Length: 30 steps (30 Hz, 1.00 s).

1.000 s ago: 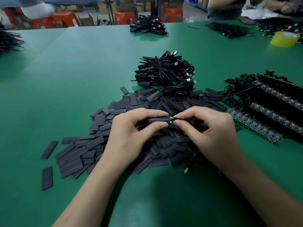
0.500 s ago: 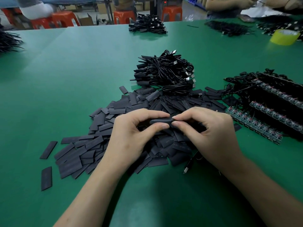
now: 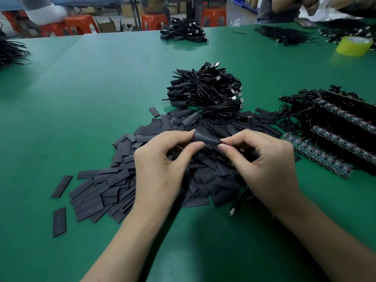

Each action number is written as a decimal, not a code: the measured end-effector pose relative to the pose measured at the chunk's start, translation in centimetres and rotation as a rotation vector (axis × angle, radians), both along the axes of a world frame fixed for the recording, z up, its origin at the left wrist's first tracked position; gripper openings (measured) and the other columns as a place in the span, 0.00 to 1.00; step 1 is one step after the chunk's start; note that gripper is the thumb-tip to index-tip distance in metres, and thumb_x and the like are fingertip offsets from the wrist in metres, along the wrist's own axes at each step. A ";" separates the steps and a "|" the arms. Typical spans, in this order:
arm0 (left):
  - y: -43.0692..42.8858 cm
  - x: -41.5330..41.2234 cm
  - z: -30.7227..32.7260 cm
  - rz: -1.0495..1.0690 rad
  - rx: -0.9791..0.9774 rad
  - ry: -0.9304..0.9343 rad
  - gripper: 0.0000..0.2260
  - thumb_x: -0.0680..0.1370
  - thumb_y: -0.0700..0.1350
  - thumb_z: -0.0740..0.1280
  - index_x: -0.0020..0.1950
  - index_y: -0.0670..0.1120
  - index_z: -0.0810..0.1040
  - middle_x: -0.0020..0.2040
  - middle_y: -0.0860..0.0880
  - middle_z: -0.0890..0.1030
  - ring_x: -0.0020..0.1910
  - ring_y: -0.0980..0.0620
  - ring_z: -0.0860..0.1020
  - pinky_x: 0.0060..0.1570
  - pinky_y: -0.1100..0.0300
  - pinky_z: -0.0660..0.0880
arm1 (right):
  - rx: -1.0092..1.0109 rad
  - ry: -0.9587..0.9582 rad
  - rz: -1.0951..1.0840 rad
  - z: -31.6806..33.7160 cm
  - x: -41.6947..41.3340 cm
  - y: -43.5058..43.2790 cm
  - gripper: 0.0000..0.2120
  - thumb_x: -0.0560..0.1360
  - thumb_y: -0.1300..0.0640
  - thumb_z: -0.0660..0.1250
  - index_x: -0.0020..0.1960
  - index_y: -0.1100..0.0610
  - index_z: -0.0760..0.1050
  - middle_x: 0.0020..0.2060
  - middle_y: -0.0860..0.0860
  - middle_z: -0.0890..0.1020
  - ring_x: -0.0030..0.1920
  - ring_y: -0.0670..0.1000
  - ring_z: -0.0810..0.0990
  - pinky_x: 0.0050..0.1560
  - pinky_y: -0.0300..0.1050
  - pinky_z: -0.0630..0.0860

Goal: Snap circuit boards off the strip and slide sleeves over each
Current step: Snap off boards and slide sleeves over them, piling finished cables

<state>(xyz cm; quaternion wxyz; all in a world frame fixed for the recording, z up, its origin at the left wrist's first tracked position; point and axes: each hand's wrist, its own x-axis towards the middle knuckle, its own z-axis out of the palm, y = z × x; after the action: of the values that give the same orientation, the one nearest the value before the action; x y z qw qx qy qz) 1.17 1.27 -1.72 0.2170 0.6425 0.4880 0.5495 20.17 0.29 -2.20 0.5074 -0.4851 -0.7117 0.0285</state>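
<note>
A black sleeve (image 3: 205, 138) is held between my two hands above a heap of flat black sleeves (image 3: 142, 171). My left hand (image 3: 162, 171) pinches its left end between thumb and forefinger. My right hand (image 3: 262, 167) pinches its right end the same way. The circuit board inside the sleeve is hidden. A cable with a USB plug (image 3: 234, 208) hangs down from under my right hand. Strips of circuit boards (image 3: 317, 153) with black cables lie in rows at the right.
A pile of sleeved cables (image 3: 205, 92) sits behind the sleeve heap. More cable bundles (image 3: 183, 33) lie at the far edge and far left. A yellow tape roll (image 3: 354, 45) stands far right. Other people and red stools (image 3: 81, 23) are beyond the green table (image 3: 91, 88).
The metal end that showed between my fingertips a second ago is now covered by the sleeve. Both hands have risen slightly and spread a little apart along the sleeve.
</note>
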 end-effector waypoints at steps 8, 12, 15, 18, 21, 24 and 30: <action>0.1 0.0 -0.4 0.048 0.046 0.076 0.03 0.75 0.45 0.77 0.47 0.47 0.88 0.46 0.57 0.86 0.49 0.60 0.83 0.51 0.69 0.75 | -0.030 -0.002 0.017 0.1 0.1 -0.1 0.01 0.74 0.61 0.77 0.45 0.58 0.85 0.35 0.43 0.82 0.35 0.42 0.81 0.37 0.41 0.76; 0.2 0.2 -0.3 -0.063 -0.219 -0.310 0.02 0.77 0.46 0.75 0.45 0.50 0.87 0.43 0.53 0.88 0.44 0.57 0.85 0.47 0.65 0.79 | -0.056 0.000 0.063 0.2 -0.2 -0.2 0.02 0.74 0.60 0.78 0.46 0.58 0.86 0.36 0.42 0.83 0.38 0.40 0.82 0.41 0.36 0.77; 0.1 0.2 -0.1 -0.175 -0.340 -0.572 0.04 0.78 0.42 0.74 0.44 0.47 0.87 0.41 0.45 0.87 0.41 0.52 0.86 0.44 0.64 0.80 | -0.066 -0.016 0.071 0.2 -0.2 -0.2 0.04 0.74 0.60 0.78 0.48 0.57 0.86 0.39 0.43 0.85 0.41 0.40 0.83 0.44 0.33 0.76; 0.1 0.2 0.0 -0.204 -0.349 -0.639 0.02 0.77 0.42 0.74 0.46 0.47 0.87 0.41 0.43 0.87 0.42 0.51 0.86 0.44 0.63 0.81 | -0.075 -0.031 0.071 0.2 0.1 -0.2 0.02 0.75 0.60 0.76 0.48 0.55 0.86 0.40 0.42 0.85 0.43 0.39 0.82 0.44 0.31 0.75; 0.2 0.3 -0.1 -0.205 -0.328 -0.674 0.07 0.73 0.45 0.75 0.49 0.48 0.88 0.42 0.42 0.87 0.42 0.50 0.86 0.44 0.63 0.81 | -0.079 -0.020 0.078 0.1 -0.1 -0.1 0.01 0.76 0.60 0.75 0.47 0.56 0.85 0.38 0.44 0.85 0.41 0.42 0.83 0.42 0.39 0.77; 0.2 0.6 -0.2 -0.203 -0.289 -0.658 0.06 0.73 0.44 0.75 0.49 0.48 0.89 0.42 0.43 0.87 0.42 0.51 0.86 0.45 0.63 0.81 | -0.080 -0.024 0.081 0.1 -0.2 -0.1 0.01 0.76 0.60 0.74 0.46 0.55 0.84 0.36 0.46 0.84 0.39 0.45 0.82 0.39 0.42 0.76; 0.1 0.9 -0.6 -0.172 -0.241 -0.545 0.07 0.77 0.38 0.74 0.53 0.47 0.87 0.42 0.45 0.88 0.42 0.51 0.87 0.45 0.64 0.80 | -0.111 -0.010 0.082 0.0 -0.2 -0.1 0.04 0.77 0.61 0.73 0.44 0.54 0.82 0.33 0.46 0.81 0.36 0.47 0.80 0.37 0.42 0.73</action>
<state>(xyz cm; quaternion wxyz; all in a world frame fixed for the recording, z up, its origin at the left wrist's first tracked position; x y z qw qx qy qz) 2.10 1.34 -2.28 0.4602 0.4802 0.4170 0.6194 19.93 0.24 -2.19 0.4744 -0.4829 -0.7310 0.0863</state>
